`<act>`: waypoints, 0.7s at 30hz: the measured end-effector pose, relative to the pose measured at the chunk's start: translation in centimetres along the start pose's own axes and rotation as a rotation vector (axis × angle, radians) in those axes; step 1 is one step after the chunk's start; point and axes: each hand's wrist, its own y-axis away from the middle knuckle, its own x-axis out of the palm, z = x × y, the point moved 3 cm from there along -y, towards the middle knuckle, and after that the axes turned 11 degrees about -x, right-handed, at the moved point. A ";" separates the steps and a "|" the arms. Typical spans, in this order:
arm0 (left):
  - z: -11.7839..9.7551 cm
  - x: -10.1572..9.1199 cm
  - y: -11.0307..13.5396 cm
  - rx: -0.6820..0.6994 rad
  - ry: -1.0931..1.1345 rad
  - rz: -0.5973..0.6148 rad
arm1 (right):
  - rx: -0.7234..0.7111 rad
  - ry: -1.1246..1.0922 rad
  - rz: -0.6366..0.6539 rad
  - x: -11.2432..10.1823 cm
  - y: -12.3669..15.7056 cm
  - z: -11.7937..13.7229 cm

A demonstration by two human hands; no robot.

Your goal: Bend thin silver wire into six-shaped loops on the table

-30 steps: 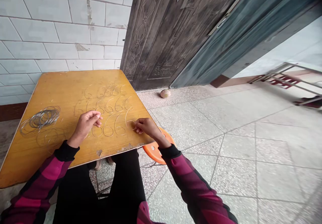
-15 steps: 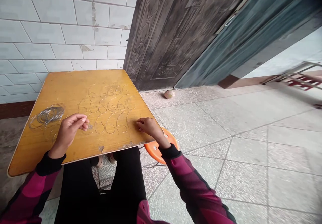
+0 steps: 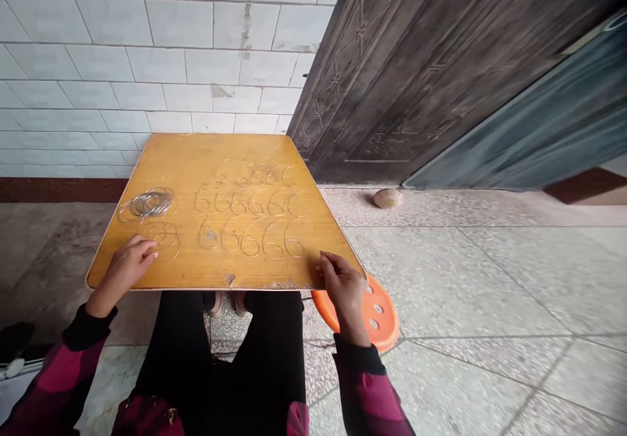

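Observation:
A worn yellow wooden table (image 3: pixel 196 152) stands before me. Several thin wire pieces bent like the figure 6 (image 3: pixel 249 217) lie on it in rows. A bundle of wire rings (image 3: pixel 149 202) lies at the left, with a couple of loose rings (image 3: pixel 164 239) nearer me. My left hand (image 3: pixel 126 267) rests at the table's near left edge, its curled fingers touching the loose rings. My right hand (image 3: pixel 343 284) is at the near right corner, thumb and fingers pinched together; I cannot make out anything in them.
An orange plastic stool (image 3: pixel 377 315) stands under the table's right corner. A white tiled wall (image 3: pixel 147 51) is behind the table and a dark carved door (image 3: pixel 416 77) to the right. A small round object (image 3: pixel 388 198) lies on the terrazzo floor by the door.
Both hands have drawn back from the rows of wire pieces to the table's near edge. My left hand moved left toward the loose rings. My view has turned left.

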 end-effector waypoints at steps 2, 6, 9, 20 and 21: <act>-0.2 0.0 -0.2 0.045 -0.111 0.017 | 0.023 -0.048 -0.014 0.0 0.4 0.2; -0.6 -0.7 -1.1 0.095 -0.243 0.062 | 0.088 -0.127 -0.027 -0.1 0.6 0.6; -1.2 -1.0 -1.6 0.123 -0.323 0.155 | 0.098 -0.141 -0.055 -0.2 0.5 1.1; -3.6 1.6 -3.0 0.221 -0.465 0.279 | 0.078 -0.112 -0.116 -0.3 0.6 1.6; -3.4 1.5 -3.3 0.232 -0.386 0.286 | 0.075 -0.118 -0.116 -0.2 0.6 1.4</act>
